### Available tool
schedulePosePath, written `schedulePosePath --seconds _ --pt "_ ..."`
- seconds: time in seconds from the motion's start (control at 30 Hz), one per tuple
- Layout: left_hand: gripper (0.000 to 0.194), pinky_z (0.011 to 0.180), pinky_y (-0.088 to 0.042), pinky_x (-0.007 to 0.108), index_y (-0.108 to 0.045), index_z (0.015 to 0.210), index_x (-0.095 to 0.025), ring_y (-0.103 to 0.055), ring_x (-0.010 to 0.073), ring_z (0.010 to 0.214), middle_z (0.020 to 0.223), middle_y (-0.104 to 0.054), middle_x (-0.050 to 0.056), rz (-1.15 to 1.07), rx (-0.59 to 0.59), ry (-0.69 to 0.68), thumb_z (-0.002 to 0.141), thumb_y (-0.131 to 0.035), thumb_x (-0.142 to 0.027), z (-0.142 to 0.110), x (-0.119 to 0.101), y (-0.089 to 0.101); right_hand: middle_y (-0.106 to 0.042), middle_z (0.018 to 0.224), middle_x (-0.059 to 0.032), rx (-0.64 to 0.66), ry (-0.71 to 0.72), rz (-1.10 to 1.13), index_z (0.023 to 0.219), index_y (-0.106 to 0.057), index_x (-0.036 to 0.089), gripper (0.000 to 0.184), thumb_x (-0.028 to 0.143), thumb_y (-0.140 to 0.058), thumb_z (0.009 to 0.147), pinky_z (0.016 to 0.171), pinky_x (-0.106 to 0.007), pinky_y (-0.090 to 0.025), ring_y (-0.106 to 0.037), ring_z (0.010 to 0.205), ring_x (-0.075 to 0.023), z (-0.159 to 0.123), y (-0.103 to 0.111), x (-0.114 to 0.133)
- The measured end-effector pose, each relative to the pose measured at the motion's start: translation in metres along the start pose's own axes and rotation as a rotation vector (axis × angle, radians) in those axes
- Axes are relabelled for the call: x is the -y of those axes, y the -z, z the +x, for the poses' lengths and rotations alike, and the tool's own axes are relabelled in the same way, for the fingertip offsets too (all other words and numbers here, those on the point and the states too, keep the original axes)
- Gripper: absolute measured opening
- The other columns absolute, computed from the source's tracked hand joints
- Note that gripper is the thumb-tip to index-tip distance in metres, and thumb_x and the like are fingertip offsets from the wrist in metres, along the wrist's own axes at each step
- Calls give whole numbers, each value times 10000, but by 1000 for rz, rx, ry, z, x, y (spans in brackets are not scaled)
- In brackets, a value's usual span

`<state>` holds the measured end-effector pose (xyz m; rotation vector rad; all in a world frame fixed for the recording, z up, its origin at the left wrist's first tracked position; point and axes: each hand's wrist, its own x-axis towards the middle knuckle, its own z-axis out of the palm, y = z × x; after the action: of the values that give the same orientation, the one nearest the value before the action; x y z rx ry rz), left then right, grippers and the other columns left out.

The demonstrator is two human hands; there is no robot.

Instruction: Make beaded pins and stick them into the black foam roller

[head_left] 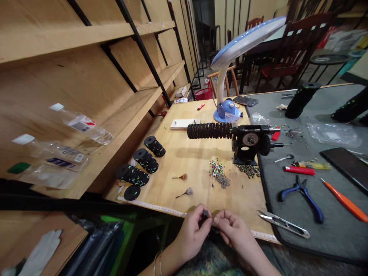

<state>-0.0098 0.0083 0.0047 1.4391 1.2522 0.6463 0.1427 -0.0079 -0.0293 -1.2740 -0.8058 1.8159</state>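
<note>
Near the front edge of the wooden table, my left hand (195, 228) is pinched around a small dark piece (205, 213); its kind is too small to make out. Against it, fingertips nearly meeting, my right hand (233, 229) is also closed in a pinch, and what it grips is hidden. Just beyond the hands lie a grey tufted piece (188, 191) and an orange-and-dark tufted piece (182, 176), each with a thin stem. Farther off are a pile of colourful beads (216, 168) and small grey metal bits (222, 181).
A black hand-cranked winder (248, 142) carries a row of black discs (209, 130). Black foam spools (133, 174) line the left side. On the grey mat (290, 226) lie thread snips (284, 224), blue-handled pliers (301, 195) and an orange tool (345, 201). A lamp (227, 109) stands behind.
</note>
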Motion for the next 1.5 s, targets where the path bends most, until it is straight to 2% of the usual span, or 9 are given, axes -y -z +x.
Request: schedulePosePath --seconds 0.3,0.57,0.87,1.1,1.27,1.37,1.5 --pt "90 652 -388 245 -522 793 -180 -479 145 688 726 -513 -6 83 24 -36 872 -522 -223 -1 -1 -3 -364 347 143 -23 66 -45 771 -515 202 474 657 -625 697 375 -196 -155 -239 326 -55 -4 -2 7" --pt "61 599 -382 232 -504 791 -176 -467 123 632 684 -474 -31 -145 71 66 832 -546 -194 1 -1 -7 -336 337 154 -78 33 122 738 -466 220 453 641 -634 725 375 -200 -101 -178 324 -42 -3 1 1" --pt "100 571 -387 222 -516 784 -169 -468 113 609 685 -479 -35 -270 49 115 772 -612 -195 1 -5 -8 -303 358 160 -82 93 133 703 -450 218 493 668 -651 697 382 -203 -91 -182 331 -37 -1 0 0" --pt "41 598 -378 220 -543 709 -164 -464 121 626 643 -495 -24 -120 1 64 737 -563 -141 4 -5 -8 -273 374 161 -73 93 108 686 -434 228 518 704 -637 678 373 -198 -98 -180 333 -41 -2 -1 0" --pt "35 496 -285 209 -576 707 -150 -359 92 523 576 -437 -50 -48 -32 72 725 -584 -179 7 -3 -11 -267 422 151 -60 80 74 680 -435 225 500 681 -642 688 402 -198 -120 -187 381 -50 -4 -1 3" --pt "81 479 -265 214 -638 738 -127 -345 86 499 559 -453 -46 0 -44 90 729 -610 -202 8 -4 -10 -320 498 121 -73 122 17 693 -468 211 444 616 -647 721 440 -198 -192 -245 448 -68 -5 2 6" --pt "74 509 -323 215 -642 766 -137 -397 99 523 562 -451 -51 -18 -47 61 742 -639 -207 10 -10 -1 -358 563 92 -45 186 -142 728 -539 187 310 478 -640 759 508 -221 -270 -316 525 -96 -5 6 9"
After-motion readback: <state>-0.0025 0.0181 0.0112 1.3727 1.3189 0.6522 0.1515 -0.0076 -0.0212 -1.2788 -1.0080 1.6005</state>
